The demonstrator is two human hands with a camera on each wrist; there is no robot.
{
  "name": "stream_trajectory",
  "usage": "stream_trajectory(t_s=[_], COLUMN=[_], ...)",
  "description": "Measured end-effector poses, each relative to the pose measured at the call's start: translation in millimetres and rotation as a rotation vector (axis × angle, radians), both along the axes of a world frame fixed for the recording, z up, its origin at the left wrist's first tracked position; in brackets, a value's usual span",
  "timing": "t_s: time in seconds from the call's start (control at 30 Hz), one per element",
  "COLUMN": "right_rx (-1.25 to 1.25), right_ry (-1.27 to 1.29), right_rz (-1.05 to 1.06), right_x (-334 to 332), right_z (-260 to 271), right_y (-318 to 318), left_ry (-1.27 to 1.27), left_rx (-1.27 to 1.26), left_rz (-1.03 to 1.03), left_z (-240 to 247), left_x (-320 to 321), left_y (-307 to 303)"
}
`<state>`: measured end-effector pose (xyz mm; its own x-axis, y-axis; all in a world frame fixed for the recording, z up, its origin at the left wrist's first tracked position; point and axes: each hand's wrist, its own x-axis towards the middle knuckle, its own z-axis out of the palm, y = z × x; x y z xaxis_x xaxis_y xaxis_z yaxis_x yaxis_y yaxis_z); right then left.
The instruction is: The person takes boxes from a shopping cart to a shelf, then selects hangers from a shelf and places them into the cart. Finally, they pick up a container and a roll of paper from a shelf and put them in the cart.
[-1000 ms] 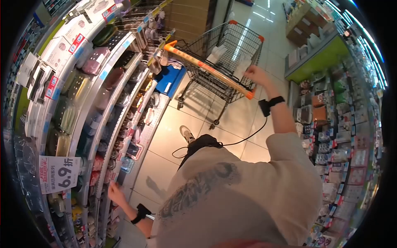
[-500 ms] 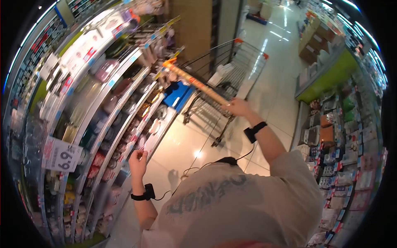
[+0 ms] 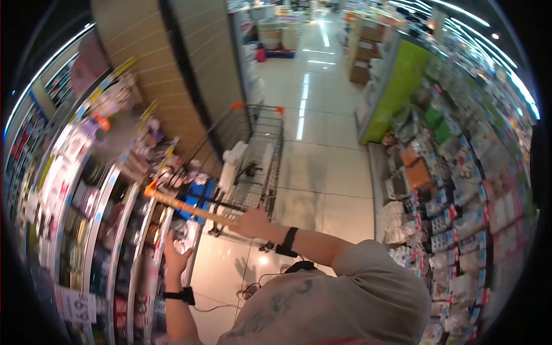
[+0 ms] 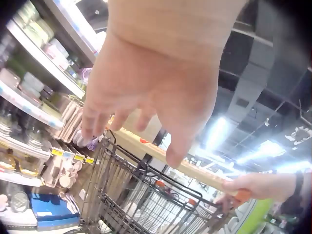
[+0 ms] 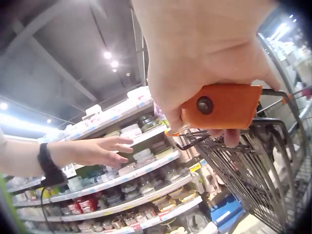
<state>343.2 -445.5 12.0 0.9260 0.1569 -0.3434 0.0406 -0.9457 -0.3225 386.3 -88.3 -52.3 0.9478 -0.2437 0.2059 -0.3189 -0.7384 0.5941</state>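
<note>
A wire shopping cart (image 3: 256, 178) with an orange-yellow handle bar (image 3: 192, 210) stands in front of me. My right hand (image 3: 253, 223) grips the right end of that bar. In the right wrist view its fingers curl under the orange end cap (image 5: 226, 108). My left hand (image 3: 176, 256) holds nothing, its thumb and fingers spread apart. It is near the bar's left half, beside the shelves. In the left wrist view the left hand (image 4: 151, 92) overlaps the handle bar (image 4: 161, 155). A white item (image 3: 231, 161) lies in the cart.
Shelves of containers (image 5: 141, 185) run close along my left, with a blue box (image 3: 198, 195) low at their end. Hanging goods (image 3: 454, 195) line the right side behind a green end panel (image 3: 397, 86). A tiled aisle (image 3: 322, 126) stretches ahead between them.
My right hand has come down onto the handle bar and grips it. The left hand has moved forward and its fingers have spread. The cart has shifted left in view as the camera turned.
</note>
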Motion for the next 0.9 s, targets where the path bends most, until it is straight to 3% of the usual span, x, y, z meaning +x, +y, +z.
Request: stream_trajectory(t_s=[0.2, 0.43, 0.53, 0.63, 0.73, 0.9], right_rx=[0.009, 0.034, 0.07, 0.157, 0.172, -0.057], right_ry=[-0.081, -0.368, -0.672, -0.597, -0.623, -0.551], right_rz=[-0.028, -0.084, -0.048, -0.15, -0.302, -0.431], right_x=[-25, -70, -90, -108, -126, -158], right_z=[-11, -30, -46, -31, -28, -21], right_y=[-59, -141, -183, -210, -225, -237], left_ry=[-0.023, -0.169, -0.276, -0.432, -0.391, -0.253], left_rx=[0.282, 0.618, 0.546, 0.492, 0.44, 0.41], left_rz=[0.072, -0.244, -0.428, -0.531, -0.604, -0.664], left_z=[39, 46, 27, 25, 20, 26], left_x=[36, 85, 98, 85, 73, 47], left_y=[-24, -45, -63, -89, -120, -152])
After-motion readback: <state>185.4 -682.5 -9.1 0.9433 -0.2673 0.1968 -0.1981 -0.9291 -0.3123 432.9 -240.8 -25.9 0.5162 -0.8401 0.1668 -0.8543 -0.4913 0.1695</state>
